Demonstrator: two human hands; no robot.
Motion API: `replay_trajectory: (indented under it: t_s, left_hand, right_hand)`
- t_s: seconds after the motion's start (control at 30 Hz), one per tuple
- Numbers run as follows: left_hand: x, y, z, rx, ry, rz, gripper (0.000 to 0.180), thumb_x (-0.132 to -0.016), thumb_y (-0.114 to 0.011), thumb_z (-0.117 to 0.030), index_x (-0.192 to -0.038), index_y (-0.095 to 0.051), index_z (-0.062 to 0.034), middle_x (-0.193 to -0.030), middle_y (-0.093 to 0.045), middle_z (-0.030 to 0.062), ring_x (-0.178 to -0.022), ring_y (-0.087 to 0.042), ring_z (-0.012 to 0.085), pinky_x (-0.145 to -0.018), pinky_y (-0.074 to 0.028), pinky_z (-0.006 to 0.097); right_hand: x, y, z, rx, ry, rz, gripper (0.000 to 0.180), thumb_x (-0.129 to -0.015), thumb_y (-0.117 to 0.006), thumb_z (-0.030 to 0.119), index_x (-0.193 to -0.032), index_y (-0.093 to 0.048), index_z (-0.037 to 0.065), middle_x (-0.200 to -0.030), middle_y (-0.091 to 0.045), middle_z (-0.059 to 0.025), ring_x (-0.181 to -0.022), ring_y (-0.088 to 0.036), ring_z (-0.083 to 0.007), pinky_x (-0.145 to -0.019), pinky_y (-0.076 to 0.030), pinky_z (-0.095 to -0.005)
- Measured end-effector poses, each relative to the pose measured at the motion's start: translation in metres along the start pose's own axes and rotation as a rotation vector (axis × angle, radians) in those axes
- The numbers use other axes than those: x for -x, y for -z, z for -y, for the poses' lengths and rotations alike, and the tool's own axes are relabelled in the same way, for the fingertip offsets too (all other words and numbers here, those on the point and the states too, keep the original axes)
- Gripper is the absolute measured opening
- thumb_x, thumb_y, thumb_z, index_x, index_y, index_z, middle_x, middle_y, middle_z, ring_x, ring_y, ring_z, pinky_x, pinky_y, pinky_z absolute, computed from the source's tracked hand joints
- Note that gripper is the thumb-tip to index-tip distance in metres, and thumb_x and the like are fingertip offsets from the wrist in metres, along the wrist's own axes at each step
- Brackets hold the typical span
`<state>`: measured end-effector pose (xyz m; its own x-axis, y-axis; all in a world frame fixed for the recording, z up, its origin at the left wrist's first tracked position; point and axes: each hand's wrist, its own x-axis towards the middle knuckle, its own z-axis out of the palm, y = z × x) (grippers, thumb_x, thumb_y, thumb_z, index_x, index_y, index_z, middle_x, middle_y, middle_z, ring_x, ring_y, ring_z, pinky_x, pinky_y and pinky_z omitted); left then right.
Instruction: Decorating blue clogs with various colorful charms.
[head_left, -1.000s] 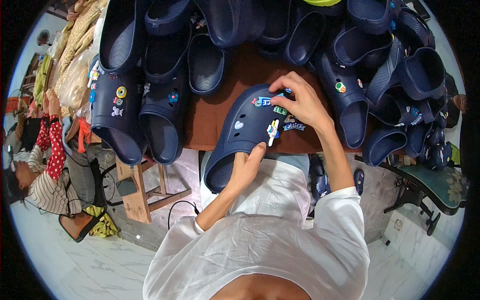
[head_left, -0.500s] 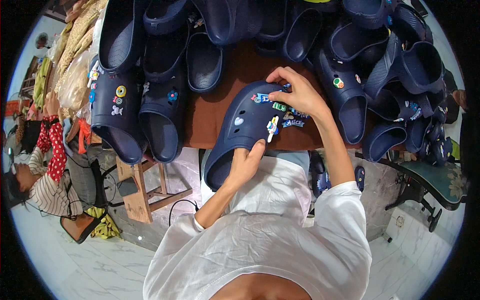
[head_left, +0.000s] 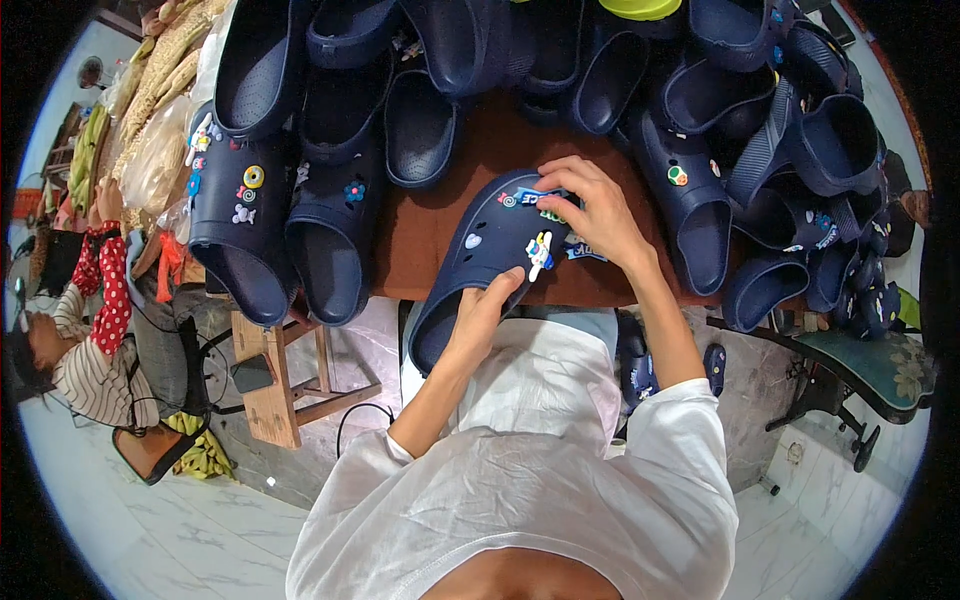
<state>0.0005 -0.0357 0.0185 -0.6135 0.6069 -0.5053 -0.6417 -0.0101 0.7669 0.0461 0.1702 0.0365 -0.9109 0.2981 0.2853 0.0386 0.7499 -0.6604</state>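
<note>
A navy foam clog (head_left: 490, 225) lies tilted over the near edge of the brown-covered table, heel opening toward me. My left hand (head_left: 485, 312) grips it by the opening's rim, thumb outside, the other fingers hidden inside. On the clog's upper are a heart charm (head_left: 473, 241), a white figure charm (head_left: 540, 255) and a blue lettered charm (head_left: 538, 197). The thumb and fingers of my right hand (head_left: 592, 205) close around the blue charm near the toe. Loose blue lettered charms (head_left: 585, 249) lie on the table beside the clog, partly covered by that hand.
Many navy clogs surround the brown tabletop (head_left: 420, 235), some with charms, such as the decorated clog (head_left: 240, 225) at left and another (head_left: 690, 215) at right. A wooden stool (head_left: 270, 395) stands at lower left. Another person (head_left: 100, 350) works at far left.
My right fingertips have drawn closer together, moving from the toe edge down to the blue charm. The left hand keeps its grip. The view has shifted slightly.
</note>
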Motion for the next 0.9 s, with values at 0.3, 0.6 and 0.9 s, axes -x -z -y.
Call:
replay_trajectory:
  t_s: [0.3, 0.6, 0.9]
  left_hand:
    - [-0.013, 0.017, 0.002, 0.169, 0.192, 0.123, 0.037, -0.080, -0.066, -0.017, -0.109, -0.060, 0.0040, -0.106, -0.063, 0.0109, -0.097, -0.059, 0.0197, -0.089, -0.045, 0.032]
    - [-0.028, 0.024, 0.007, 0.391, 0.148, 0.257, 0.038, -0.076, -0.066, -0.017, -0.107, -0.061, 0.0045, -0.106, -0.064, 0.0129, -0.099, -0.059, 0.0240, -0.094, -0.044, 0.037]
    - [-0.032, 0.029, 0.015, 0.383, 0.266, 0.284, 0.025, -0.071, -0.063, -0.005, -0.095, -0.064, 0.0040, -0.096, -0.064, 0.0105, -0.091, -0.060, 0.0225, -0.089, -0.044, 0.035]
  right_hand:
    - [0.016, -0.002, -0.029, -0.138, -0.348, -0.190, 0.016, -0.086, -0.062, 0.013, -0.094, -0.057, 0.000, -0.089, -0.067, -0.0154, -0.083, -0.066, -0.0335, -0.074, -0.051, -0.0389]
    - [0.014, 0.001, 0.003, 0.003, -0.115, -0.183, 0.019, -0.084, -0.064, 0.018, -0.099, -0.066, 0.006, -0.097, -0.059, -0.0106, -0.093, -0.056, -0.0297, -0.081, -0.044, -0.0395]
    - [-0.014, -0.026, 0.020, 0.261, 0.147, -0.016, 0.028, -0.079, -0.069, 0.029, -0.101, -0.069, 0.010, -0.100, -0.055, -0.0063, -0.097, -0.049, -0.0251, -0.084, -0.039, -0.0384]
